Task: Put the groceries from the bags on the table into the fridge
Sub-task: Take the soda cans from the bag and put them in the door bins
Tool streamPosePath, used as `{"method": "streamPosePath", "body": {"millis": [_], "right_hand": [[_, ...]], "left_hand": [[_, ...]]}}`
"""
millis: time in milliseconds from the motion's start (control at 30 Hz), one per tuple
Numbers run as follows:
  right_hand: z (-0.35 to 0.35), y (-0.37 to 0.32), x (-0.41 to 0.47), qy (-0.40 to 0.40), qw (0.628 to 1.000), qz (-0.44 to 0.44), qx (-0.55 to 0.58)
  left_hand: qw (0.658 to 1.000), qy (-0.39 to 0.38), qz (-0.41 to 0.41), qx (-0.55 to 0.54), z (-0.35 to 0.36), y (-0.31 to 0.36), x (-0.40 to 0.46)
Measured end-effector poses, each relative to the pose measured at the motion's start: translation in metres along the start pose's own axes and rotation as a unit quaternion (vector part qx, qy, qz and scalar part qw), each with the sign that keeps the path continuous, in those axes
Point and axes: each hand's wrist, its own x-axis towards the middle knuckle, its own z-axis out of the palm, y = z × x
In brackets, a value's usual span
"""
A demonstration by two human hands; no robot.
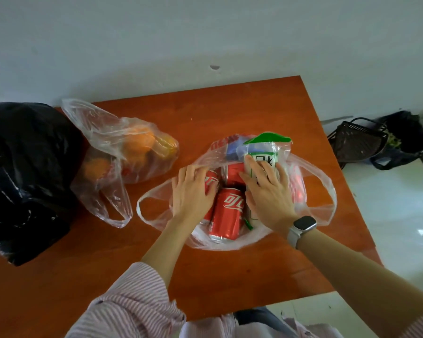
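Both hands were down in the clear bag [310,189]: left hand [192,191] spread open on a red can [211,182], right hand [266,191] flat on the green-and-white pack [266,159]. Between them lay the nearest can [227,213], lengthways toward the person, equally close to both.

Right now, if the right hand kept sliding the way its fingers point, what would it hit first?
The right hand already lies on the green-and-white pack; further on comes the bag's far side, though depth is unclear.
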Motion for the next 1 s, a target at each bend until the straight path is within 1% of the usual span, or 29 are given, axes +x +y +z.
{"method": "streamPosePath", "body": {"millis": [67, 133, 200, 267, 333, 433, 500, 567, 633, 667, 767, 800, 867, 933, 1000], "right_hand": [[0.0, -0.001, -0.007, 0.008, 1.0, -0.011, -0.005], [0.0, -0.004, -0.016, 0.007, 1.0, -0.021, -0.01], [0.003, -0.01, -0.023, -0.014, 0.999, -0.024, -0.015], [0.006, -0.015, -0.027, -0.032, 0.999, -0.013, -0.023], [0.007, -0.019, -0.026, -0.039, 0.999, 0.001, -0.033], [0.006, -0.022, -0.023, -0.05, 0.998, 0.007, -0.03], [0.004, -0.022, -0.02, -0.069, 0.997, 0.009, -0.019], [0.001, -0.022, -0.017, -0.078, 0.997, 0.011, 0.008], [0.0, -0.023, -0.018, -0.071, 0.996, 0.01, 0.053], [-0.001, -0.025, -0.02, -0.061, 0.995, 0.006, 0.073], [-0.004, -0.033, -0.03, -0.03, 0.994, -0.025, 0.101], [-0.006, -0.036, -0.034, -0.027, 0.991, -0.039, 0.126], [-0.013, -0.042, -0.042, -0.053, 0.976, -0.053, 0.203], [-0.023, -0.047, -0.05, -0.13, 0.946, -0.034, 0.295], [-0.027, -0.049, -0.057, -0.172, 0.912, -0.011, 0.373]], "left_hand": [[0.992, -0.099, -0.047, -0.058, 0.006, -0.003, 0.008], [0.978, -0.162, -0.086, -0.1, 0.009, -0.006, 0.014], [0.968, -0.194, -0.109, -0.119, 0.008, -0.008, 0.019], [0.96, -0.207, -0.134, -0.132, 0.006, -0.009, 0.023], [0.955, -0.208, -0.151, -0.15, 0.003, -0.01, 0.021], [0.957, -0.182, -0.15, -0.17, -0.003, -0.013, 0.01], [0.964, -0.152, -0.138, -0.172, -0.009, -0.014, -0.001], [0.974, -0.112, -0.102, -0.168, -0.015, -0.015, -0.013], [0.98, -0.081, -0.06, -0.172, -0.019, -0.014, -0.027], [0.98, -0.071, -0.052, -0.181, -0.021, -0.013, -0.033], [0.971, -0.065, -0.064, -0.22, -0.028, -0.009, -0.045], [0.968, -0.071, -0.067, -0.23, -0.03, -0.009, -0.048], [0.965, -0.101, -0.069, -0.234, -0.034, -0.01, -0.052], [0.961, -0.127, -0.071, -0.233, -0.035, -0.014, -0.058], [0.954, -0.138, -0.082, -0.253, -0.035, -0.019, -0.066]]}}
